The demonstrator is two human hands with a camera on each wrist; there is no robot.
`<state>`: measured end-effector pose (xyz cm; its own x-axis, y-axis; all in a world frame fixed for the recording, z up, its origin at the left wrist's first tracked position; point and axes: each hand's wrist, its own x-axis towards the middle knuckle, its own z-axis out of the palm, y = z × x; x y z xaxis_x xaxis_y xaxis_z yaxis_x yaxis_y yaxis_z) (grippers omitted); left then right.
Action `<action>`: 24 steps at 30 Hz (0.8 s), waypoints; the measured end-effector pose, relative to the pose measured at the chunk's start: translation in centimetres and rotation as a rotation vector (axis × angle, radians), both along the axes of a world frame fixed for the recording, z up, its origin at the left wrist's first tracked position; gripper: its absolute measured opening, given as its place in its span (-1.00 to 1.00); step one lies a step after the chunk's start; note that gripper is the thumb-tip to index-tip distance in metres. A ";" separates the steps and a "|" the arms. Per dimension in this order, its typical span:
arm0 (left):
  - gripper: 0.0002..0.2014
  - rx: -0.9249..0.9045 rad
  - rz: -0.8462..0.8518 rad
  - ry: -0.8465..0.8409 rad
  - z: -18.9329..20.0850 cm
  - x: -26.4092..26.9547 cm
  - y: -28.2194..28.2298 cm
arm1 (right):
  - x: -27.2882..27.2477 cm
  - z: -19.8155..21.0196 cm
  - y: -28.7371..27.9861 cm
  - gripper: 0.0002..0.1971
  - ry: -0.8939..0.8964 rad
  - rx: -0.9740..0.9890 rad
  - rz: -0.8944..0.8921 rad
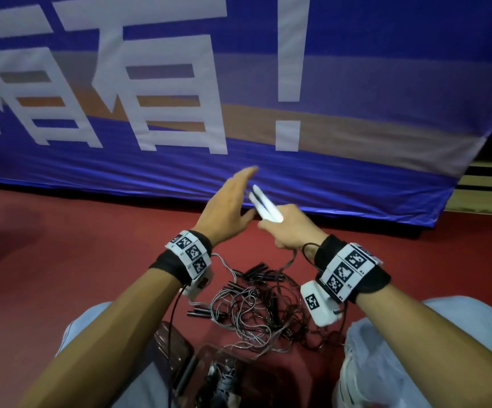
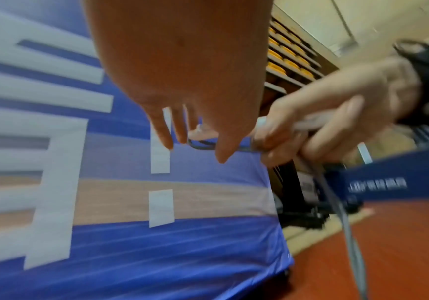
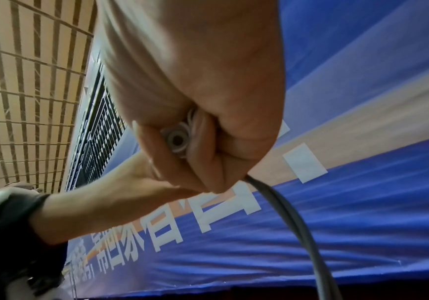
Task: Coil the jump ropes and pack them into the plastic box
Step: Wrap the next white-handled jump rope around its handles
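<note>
- My right hand is wrapped round two white handles held side by side; their free ends point up and away toward the blue banner.
- The right wrist view shows the round butt ends of the handles tucked in my curled fingers.
- A grey cord leaves the bottom of that fist and hangs down; in the head view the cord drops toward the pile on the floor.
- My left hand is spread, fingers straight, palm turned toward the handles and just beside them. It grips nothing.
- In the left wrist view a small loop of cord sits at my left fingertips; I cannot tell whether they touch it.
- The tangled jump ropes, black-handled, lie in a heap on the red floor between my knees.
- A brownish plastic box sits nearer me than the heap, with something coiled inside; too dim to identify.
</note>
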<state>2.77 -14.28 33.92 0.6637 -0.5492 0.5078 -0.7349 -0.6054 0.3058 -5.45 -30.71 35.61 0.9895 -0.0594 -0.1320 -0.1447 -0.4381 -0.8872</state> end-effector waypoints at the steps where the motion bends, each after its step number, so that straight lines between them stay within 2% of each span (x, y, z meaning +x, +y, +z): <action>1: -0.32 0.127 -0.039 -0.106 -0.2 0.1 0.0 | -0.1 -0.1 0.1 -0.83 0.016 -0.039 0.043; 3: -0.51 0.336 -0.083 -0.190 -0.4 -0.3 -0.3 | -0.4 -0.4 0.5 -0.84 0.045 -0.115 0.138; 5: -0.62 0.460 -0.049 -0.148 -0.4 -0.4 -0.5 | -0.8 -0.7 0.8 -0.84 0.073 -0.186 0.212; 9: -0.88 0.564 -0.036 -0.133 0.2 -0.2 0.0 | -1.0 -0.6 1.1 -0.77 0.081 -0.221 0.256; 14: -0.65 0.636 0.025 -0.246 0.6 0.6 0.5 | -0.6 -0.2 1.3 -0.89 0.051 -0.186 0.277; 16: -0.51 0.594 0.042 -0.266 0.8 0.5 0.5 | -0.5 0.0 1.3 -0.86 0.043 -0.115 0.256; 19: -0.46 0.572 0.089 -0.272 1.3 0.4 0.2 | -0.4 0.4 1.1 -0.80 0.083 0.049 0.211; 21: -0.53 0.612 0.139 -0.217 1.8 0.1 0.1 | -0.4 0.6 0.7 -0.72 0.138 0.233 0.173; 23: -0.69 0.649 0.183 -0.161 2.0 0.0 0.0 | -0.1 0.7 0.4 -0.52 0.196 0.475 0.124; 24: -0.70 0.647 0.192 -0.149 2.0 -0.1 -0.1 | 0.0 0.6 0.2 -0.45 0.213 0.560 0.095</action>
<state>2.62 -14.42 35.97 0.7283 -0.6519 0.2113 -0.6022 -0.7560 -0.2567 -5.43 -30.51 36.17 0.9353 0.1636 -0.3139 -0.3279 0.0668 -0.9423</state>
